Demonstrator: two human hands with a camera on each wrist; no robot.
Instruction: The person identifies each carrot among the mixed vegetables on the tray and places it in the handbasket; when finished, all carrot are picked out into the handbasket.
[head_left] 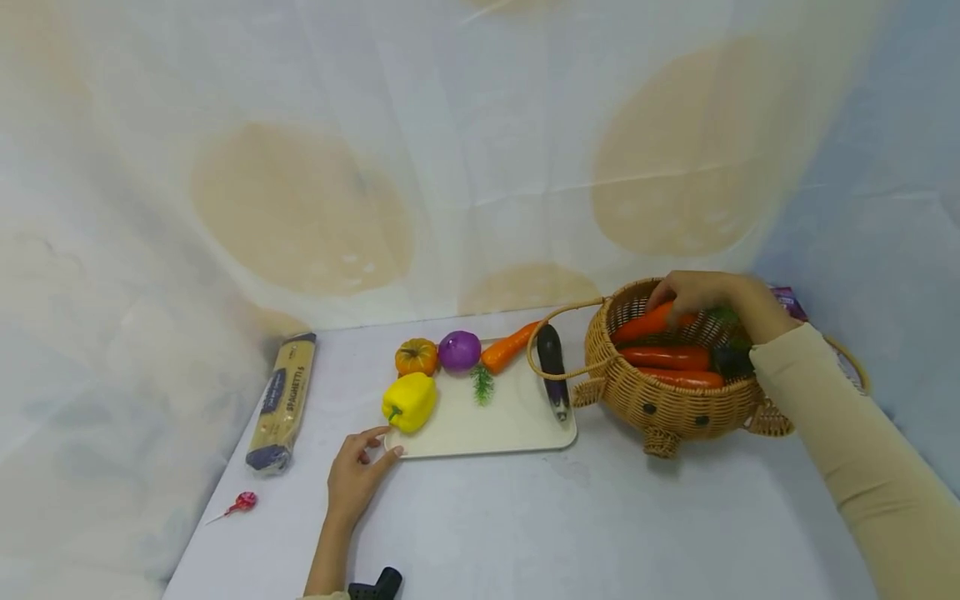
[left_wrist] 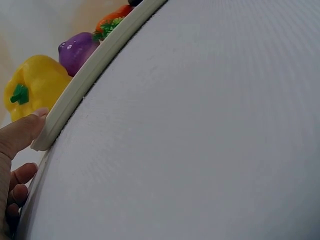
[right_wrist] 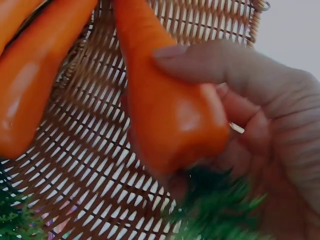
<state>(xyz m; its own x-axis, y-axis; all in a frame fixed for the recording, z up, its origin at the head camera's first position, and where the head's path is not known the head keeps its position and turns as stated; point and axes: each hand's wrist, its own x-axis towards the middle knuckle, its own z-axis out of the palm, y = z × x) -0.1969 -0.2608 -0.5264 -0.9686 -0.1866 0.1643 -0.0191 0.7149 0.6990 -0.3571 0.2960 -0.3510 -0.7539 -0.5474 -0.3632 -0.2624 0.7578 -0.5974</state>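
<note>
At the far left of the white table (head_left: 480,533), a red lollipop (head_left: 243,501) lies on the near side of a spaghetti packet (head_left: 288,392). Next, the left hand (head_left: 356,475) pinches the near left corner of a cream tray (head_left: 487,429), thumb on its rim. On the tray, left to right: a yellow pepper (head_left: 408,402) with a small pumpkin (head_left: 416,357) on its far side, a purple onion (head_left: 459,351), a leafy-topped orange carrot (head_left: 510,346), and an eggplant (head_left: 552,367) lying along the right edge. Right of the tray stands a wicker basket (head_left: 630,404), its left handle reaching over the eggplant. Inside it, the right hand (head_left: 701,292) is clamped on a thick carrot (right_wrist: 175,115), thumb across its side; two further carrots (head_left: 667,358) lie on the near side.
</note>
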